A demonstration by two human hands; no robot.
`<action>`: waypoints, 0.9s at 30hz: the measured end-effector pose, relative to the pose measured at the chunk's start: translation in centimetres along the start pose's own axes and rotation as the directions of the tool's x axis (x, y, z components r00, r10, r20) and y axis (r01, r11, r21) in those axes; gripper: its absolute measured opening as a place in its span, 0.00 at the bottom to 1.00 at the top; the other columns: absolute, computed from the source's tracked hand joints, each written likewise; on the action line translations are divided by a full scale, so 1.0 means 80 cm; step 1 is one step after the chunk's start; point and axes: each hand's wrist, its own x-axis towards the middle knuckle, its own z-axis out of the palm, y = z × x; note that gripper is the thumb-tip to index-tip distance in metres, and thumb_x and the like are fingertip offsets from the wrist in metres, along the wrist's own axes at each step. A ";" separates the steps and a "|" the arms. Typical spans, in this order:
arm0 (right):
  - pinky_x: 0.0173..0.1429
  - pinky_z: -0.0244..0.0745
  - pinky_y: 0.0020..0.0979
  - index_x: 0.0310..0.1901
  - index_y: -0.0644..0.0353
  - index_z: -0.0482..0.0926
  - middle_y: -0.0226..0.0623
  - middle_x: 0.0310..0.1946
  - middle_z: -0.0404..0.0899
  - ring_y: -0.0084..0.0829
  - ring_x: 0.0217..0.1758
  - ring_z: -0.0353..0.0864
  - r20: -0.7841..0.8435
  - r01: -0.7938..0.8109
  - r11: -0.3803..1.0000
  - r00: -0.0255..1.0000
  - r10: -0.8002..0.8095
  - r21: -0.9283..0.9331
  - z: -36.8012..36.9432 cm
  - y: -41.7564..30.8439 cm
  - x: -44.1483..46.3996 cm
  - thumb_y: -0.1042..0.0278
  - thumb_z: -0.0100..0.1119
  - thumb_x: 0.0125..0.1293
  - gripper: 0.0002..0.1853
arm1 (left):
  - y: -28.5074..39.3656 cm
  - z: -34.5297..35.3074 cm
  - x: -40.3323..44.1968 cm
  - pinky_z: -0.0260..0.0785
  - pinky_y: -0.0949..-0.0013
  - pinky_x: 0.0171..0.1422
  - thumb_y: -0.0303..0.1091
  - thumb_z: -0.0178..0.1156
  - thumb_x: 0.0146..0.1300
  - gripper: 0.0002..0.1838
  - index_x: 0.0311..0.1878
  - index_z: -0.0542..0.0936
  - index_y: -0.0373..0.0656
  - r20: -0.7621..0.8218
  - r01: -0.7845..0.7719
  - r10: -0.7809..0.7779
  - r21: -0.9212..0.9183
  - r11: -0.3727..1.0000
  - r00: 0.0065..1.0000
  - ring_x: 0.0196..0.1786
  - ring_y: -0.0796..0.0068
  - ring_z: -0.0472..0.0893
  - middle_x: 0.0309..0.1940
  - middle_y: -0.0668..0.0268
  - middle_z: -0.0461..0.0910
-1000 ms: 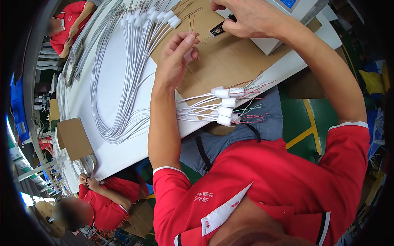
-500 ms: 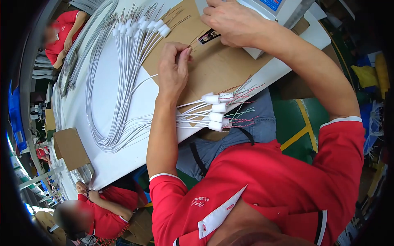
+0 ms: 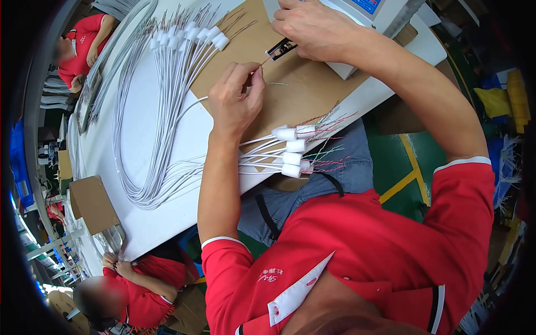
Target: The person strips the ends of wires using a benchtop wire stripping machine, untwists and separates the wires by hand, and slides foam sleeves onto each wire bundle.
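My left hand [image 3: 237,100] pinches thin twisted wires [image 3: 264,62] at the end of a white cable, above the brown cardboard. Up and to the right, my right hand [image 3: 315,30] is closed on a small black tool [image 3: 281,49], whose end is at the wires. White cables [image 3: 159,123] curve over the table, their white sleeves [image 3: 190,34] and bare wire ends lying at the top. Below and right of my left hand lie more sleeved ends [image 3: 293,146] with red, green and white twisted wires.
A white machine [image 3: 385,17] with a blue panel stands at the top right of the white table [image 3: 151,223]. A cardboard box [image 3: 95,204] is at the table's left corner. Two people in red shirts [image 3: 151,290] are at the left.
Both hands have shifted left in view and my left hand has turned, its fingertips now closer to the black tool. The cables in view have also shifted left.
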 end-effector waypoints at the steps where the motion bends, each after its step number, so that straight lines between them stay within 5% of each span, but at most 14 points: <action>1: 0.64 0.63 0.46 0.35 0.61 0.86 0.40 0.39 0.85 0.42 0.55 0.77 -0.007 0.002 1.000 1.000 -0.002 0.004 0.001 0.000 0.000 0.70 0.62 0.58 0.07 | -0.001 0.001 0.000 0.71 0.68 0.29 0.22 0.68 0.62 0.03 0.38 0.85 0.40 0.002 -0.007 0.007 0.012 1.000 1.000 0.23 0.71 0.79 0.26 0.63 0.79; 20: 0.65 0.63 0.46 0.37 0.61 0.86 0.39 0.39 0.85 0.42 0.56 0.77 -0.003 -0.008 1.000 1.000 0.008 0.010 0.003 0.000 0.000 0.70 0.59 0.60 0.08 | -0.007 0.005 0.001 0.71 0.68 0.32 0.24 0.68 0.65 0.04 0.42 0.87 0.39 0.059 0.006 -0.012 0.106 0.994 0.998 0.25 0.71 0.80 0.28 0.62 0.79; 27: 0.65 0.63 0.48 0.38 0.64 0.85 0.47 0.42 0.84 0.46 0.56 0.76 0.027 -0.045 0.993 0.999 0.042 0.111 -0.033 -0.009 -0.004 0.64 0.63 0.55 0.13 | -0.017 0.010 0.001 0.72 0.63 0.30 0.26 0.70 0.63 0.03 0.39 0.86 0.43 0.022 -0.036 0.033 0.111 0.993 0.999 0.24 0.64 0.80 0.28 0.63 0.80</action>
